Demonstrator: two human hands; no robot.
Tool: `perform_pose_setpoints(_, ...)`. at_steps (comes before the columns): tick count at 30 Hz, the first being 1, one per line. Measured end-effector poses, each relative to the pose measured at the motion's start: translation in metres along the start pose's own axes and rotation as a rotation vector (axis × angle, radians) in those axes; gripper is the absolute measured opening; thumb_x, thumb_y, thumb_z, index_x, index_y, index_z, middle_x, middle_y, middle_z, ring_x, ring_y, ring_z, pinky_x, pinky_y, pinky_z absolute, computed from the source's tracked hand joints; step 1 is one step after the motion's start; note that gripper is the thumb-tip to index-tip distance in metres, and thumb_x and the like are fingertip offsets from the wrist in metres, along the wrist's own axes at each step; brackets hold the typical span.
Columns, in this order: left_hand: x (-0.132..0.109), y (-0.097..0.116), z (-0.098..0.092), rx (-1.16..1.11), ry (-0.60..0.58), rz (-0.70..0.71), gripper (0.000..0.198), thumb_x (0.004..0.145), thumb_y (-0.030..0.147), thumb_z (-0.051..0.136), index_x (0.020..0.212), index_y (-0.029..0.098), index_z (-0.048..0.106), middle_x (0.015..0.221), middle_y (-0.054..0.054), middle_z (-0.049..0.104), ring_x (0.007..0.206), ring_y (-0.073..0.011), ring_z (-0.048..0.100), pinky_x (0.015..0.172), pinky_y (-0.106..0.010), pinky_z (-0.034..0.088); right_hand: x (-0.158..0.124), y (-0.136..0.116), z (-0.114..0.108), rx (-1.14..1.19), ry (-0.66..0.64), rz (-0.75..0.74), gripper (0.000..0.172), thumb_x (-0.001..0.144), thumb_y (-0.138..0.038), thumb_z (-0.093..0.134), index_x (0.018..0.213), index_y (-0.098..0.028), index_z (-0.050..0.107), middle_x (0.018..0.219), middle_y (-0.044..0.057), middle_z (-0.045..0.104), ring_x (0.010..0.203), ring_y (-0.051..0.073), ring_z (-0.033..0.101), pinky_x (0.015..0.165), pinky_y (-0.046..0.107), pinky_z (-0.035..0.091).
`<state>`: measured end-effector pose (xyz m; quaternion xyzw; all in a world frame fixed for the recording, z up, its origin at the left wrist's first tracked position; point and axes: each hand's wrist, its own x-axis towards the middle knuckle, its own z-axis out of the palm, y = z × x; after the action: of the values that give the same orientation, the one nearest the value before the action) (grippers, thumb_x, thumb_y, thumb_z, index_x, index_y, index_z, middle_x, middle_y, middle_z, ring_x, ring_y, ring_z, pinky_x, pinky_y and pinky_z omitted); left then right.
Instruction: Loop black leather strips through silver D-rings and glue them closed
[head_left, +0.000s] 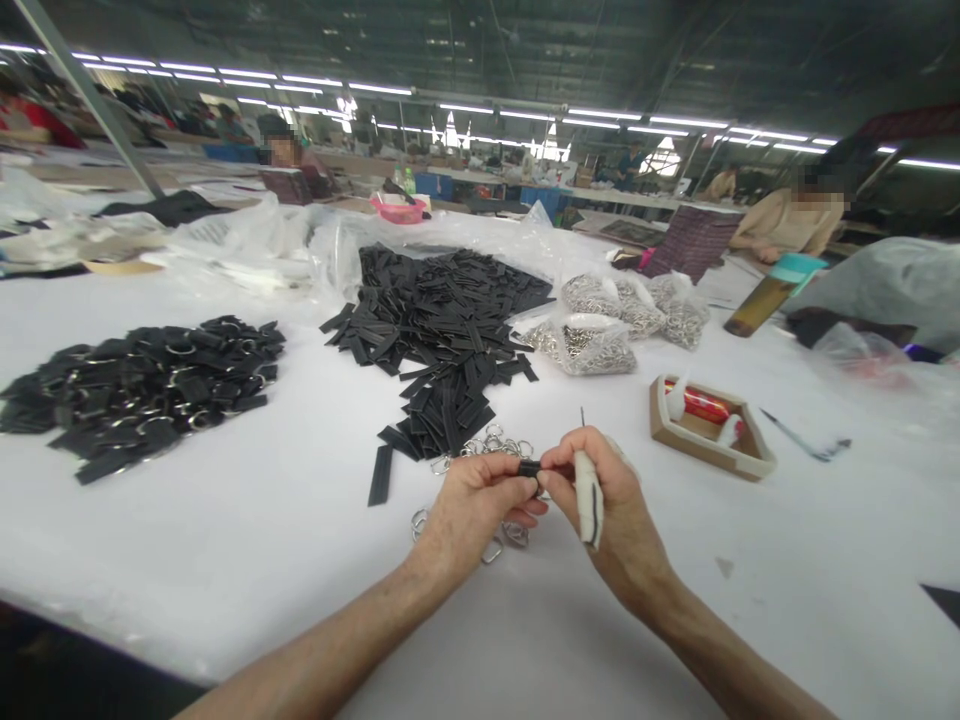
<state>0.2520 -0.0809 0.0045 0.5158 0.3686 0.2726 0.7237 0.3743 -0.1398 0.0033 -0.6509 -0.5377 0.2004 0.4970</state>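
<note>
White factory surface (pixel 225 520), lower centre of frame: left hand (pixel 480 505) and right hand (pixel 619 520), grip pinching a black strap piece (pixel 529 467) between them, the right also holding a white-wrapped tool (pixel 589 497), over loose metal rings (pixel 491 443); seemingly mid-assembly, the next move calling for a steady pinch.

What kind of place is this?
Likely a factory assembly floor: white worktable heaped with black strips and bags of metal rings, strip lights overhead, other workers behind. The left hand pinches a black piece, the right hand a wrapped tool.
</note>
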Motion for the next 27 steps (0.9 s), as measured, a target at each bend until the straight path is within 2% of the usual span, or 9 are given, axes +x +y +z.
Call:
perform_pose_setpoints(12, -0.0008, 0.0016, 0.0011, -0.032, -0.042, -0.025, 0.019, 0.063, 0.030, 0.068, 0.067, 0.013, 0.061, 0.067, -0.005, 0.065, 0.070, -0.0209, 0.065, 0.064, -0.030, 0.052, -0.0006, -0.0030, -0.0045, 0.050, -0.054, 0.047, 0.005, 0.076, -0.019, 0.053, 0.077, -0.020, 0.048, 0.067, -0.003, 0.053, 0.059, 0.011, 0.048, 0.053, 0.022, 0.039)
perform_pose_setpoints(17, 0.0003, 0.0002, -0.0005, -0.046, -0.062, -0.031, 0.018, 0.066, 0.029, 0.067, 0.071, 0.012, 0.062, 0.071, -0.006, 0.066, 0.069, -0.0196, 0.065, 0.062, -0.028, 0.052, 0.0002, -0.0050, -0.0048, 0.014, -0.044, 0.042, 0.005, 0.075, -0.018, 0.052, 0.075, -0.020, 0.048, 0.068, -0.002, 0.053, 0.060, 0.012, 0.048, 0.054, 0.022, 0.039)
perform_pose_setpoints(23, 0.0025, -0.0047, -0.0022, -0.051, -0.039, -0.035, 0.018, 0.065, 0.029, 0.068, 0.068, 0.012, 0.064, 0.068, -0.007, 0.067, 0.065, -0.0187, 0.065, 0.058, -0.026, 0.051, -0.0009, -0.0029, -0.0034, -0.062, -0.012, 0.016, 0.005, 0.074, -0.017, 0.053, 0.074, -0.020, 0.049, 0.070, 0.000, 0.055, 0.067, 0.015, 0.051, 0.056, 0.024, 0.040)
perform_pose_setpoints(27, 0.0035, -0.0077, -0.0031, -0.082, -0.018, -0.022, 0.018, 0.065, 0.028, 0.069, 0.068, 0.011, 0.064, 0.067, -0.006, 0.067, 0.062, -0.0184, 0.065, 0.056, -0.026, 0.051, -0.0017, -0.0011, -0.0038, -0.013, -0.025, 0.016, 0.005, 0.077, -0.019, 0.054, 0.076, -0.020, 0.049, 0.069, -0.001, 0.056, 0.064, 0.014, 0.051, 0.055, 0.024, 0.040)
